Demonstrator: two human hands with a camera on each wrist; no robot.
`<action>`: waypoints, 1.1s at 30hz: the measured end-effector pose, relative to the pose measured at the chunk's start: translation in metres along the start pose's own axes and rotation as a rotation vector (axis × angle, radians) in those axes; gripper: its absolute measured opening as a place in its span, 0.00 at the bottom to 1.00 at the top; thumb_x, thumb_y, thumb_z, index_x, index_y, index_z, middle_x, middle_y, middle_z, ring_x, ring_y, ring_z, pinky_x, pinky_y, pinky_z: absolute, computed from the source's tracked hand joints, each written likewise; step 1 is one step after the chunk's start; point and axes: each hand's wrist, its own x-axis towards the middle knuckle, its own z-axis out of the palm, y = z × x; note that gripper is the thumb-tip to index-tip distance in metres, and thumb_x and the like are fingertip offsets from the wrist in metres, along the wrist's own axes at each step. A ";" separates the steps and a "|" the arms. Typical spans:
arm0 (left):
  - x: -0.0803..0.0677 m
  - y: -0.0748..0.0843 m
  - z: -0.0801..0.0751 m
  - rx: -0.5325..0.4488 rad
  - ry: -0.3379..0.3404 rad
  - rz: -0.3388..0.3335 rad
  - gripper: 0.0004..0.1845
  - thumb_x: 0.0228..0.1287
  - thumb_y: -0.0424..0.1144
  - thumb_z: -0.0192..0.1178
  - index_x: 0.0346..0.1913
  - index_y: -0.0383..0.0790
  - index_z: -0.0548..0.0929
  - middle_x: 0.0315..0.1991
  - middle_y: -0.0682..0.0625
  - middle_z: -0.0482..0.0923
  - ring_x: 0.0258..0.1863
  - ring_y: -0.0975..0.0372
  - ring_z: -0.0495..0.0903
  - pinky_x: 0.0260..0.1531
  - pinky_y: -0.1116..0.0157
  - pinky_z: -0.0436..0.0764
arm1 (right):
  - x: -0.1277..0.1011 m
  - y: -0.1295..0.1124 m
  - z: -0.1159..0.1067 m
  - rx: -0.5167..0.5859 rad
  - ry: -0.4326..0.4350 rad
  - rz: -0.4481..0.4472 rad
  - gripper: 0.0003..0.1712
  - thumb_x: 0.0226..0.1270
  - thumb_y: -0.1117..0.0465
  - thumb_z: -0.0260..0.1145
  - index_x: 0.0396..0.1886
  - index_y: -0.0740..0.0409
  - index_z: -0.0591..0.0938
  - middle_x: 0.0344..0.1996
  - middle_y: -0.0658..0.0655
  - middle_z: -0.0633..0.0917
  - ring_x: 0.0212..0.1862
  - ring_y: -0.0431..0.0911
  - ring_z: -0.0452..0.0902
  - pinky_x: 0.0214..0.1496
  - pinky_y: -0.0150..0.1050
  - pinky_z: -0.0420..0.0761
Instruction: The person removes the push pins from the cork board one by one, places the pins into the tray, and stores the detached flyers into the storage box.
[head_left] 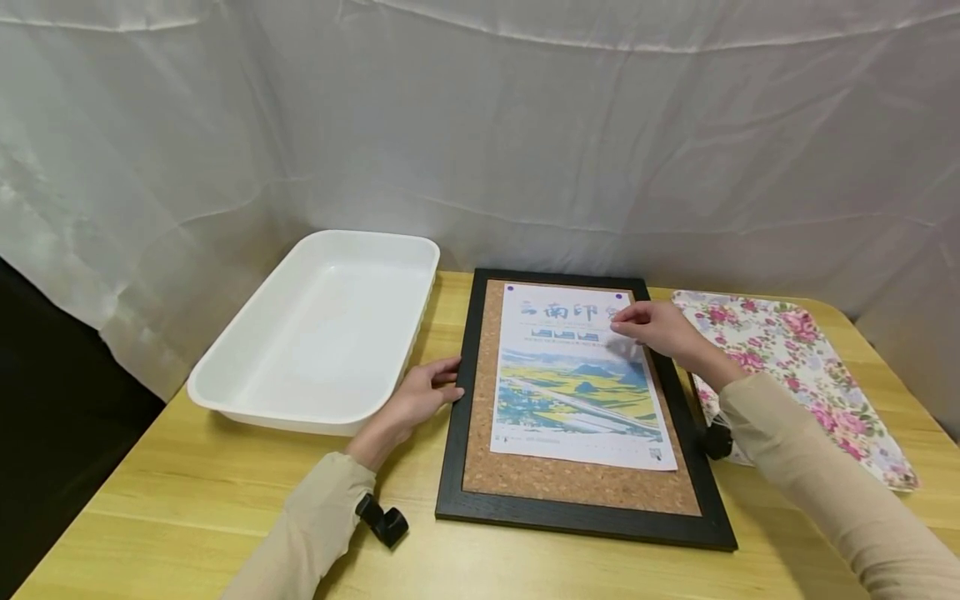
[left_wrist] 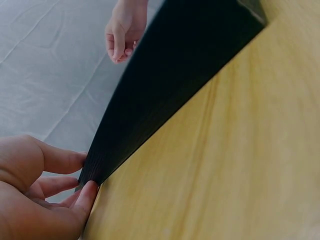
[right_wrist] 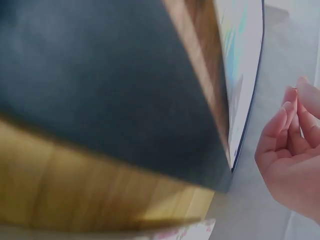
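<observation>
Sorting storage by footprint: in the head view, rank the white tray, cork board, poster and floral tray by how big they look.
1. Cork board and white tray: too alike to rank.
2. Floral tray, partly hidden by the sleeve.
3. Poster.

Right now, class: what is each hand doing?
Left hand: open, fingers resting against the black frame.
Right hand: fingers pinched over the poster; contents unclear.

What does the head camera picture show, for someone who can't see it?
A black-framed cork board holding a printed landscape poster lies on a yellow wooden table. The left hand touches its frame; the right hand reaches the poster's top. A white plastic tray sits left.
</observation>
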 end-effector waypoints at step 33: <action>0.000 -0.001 0.001 0.001 0.009 -0.002 0.31 0.66 0.26 0.58 0.71 0.33 0.65 0.60 0.38 0.72 0.60 0.48 0.70 0.55 0.57 0.75 | 0.001 0.080 -0.070 0.078 0.311 0.132 0.35 0.66 0.40 0.62 0.51 0.70 0.80 0.43 0.64 0.80 0.38 0.51 0.73 0.32 0.45 0.77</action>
